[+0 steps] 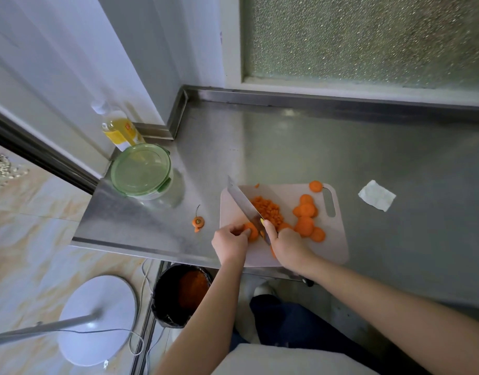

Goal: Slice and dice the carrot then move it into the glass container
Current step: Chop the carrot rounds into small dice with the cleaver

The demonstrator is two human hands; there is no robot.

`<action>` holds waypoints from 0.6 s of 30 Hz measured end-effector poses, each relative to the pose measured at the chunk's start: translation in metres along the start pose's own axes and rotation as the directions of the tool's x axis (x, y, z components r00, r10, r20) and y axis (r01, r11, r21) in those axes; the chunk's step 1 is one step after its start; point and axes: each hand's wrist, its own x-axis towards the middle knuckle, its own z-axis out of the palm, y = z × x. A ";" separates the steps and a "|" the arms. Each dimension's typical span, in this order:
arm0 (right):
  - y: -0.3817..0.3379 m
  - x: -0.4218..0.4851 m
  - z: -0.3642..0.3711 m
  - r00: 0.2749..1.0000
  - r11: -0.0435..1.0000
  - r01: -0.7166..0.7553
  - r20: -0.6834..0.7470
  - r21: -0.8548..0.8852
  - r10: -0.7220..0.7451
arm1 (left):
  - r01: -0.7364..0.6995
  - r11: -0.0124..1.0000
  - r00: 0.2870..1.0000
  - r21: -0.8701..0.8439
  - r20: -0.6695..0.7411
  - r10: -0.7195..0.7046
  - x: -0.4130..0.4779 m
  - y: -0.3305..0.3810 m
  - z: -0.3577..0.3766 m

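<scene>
Your left grip is pinching the carrot piece on the cutting board, near edge, steadying it; your right grip is clasping the knife against it; the glass container is sitting left of the board

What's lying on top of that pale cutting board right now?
A pile of diced carrot, several round slices, and the knife in the right hand. The left hand holds a carrot piece; what lies beneath both hands is covered.
</scene>
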 end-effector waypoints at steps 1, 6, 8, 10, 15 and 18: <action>0.002 0.001 0.004 1.000 1.000 -0.003 -0.002 0.031 0.003 | -0.006 1.000 1.000 0.004 0.004 0.006 0.000 0.000 -0.001; 0.005 -0.001 0.009 1.000 0.993 -0.005 -0.011 0.114 0.006 | 0.001 1.000 1.000 -0.010 0.009 -0.001 0.001 0.000 0.000; 0.003 0.000 0.010 0.996 0.998 0.051 -0.069 0.043 -0.048 | -0.003 1.000 1.000 -0.009 0.015 0.003 0.000 0.000 0.001; 0.003 0.001 0.012 0.994 0.997 0.081 -0.070 0.018 -0.079 | -0.010 1.000 1.000 0.000 0.016 0.010 -0.001 0.000 0.000; 0.012 0.012 0.010 0.998 0.976 -0.044 0.061 0.212 0.032 | -0.020 1.000 0.999 0.016 0.028 0.019 -0.001 0.000 -0.002; 0.008 0.014 0.005 0.994 0.974 -0.087 0.086 0.208 0.070 | -0.017 1.000 0.999 0.016 0.038 0.016 0.002 0.000 -0.003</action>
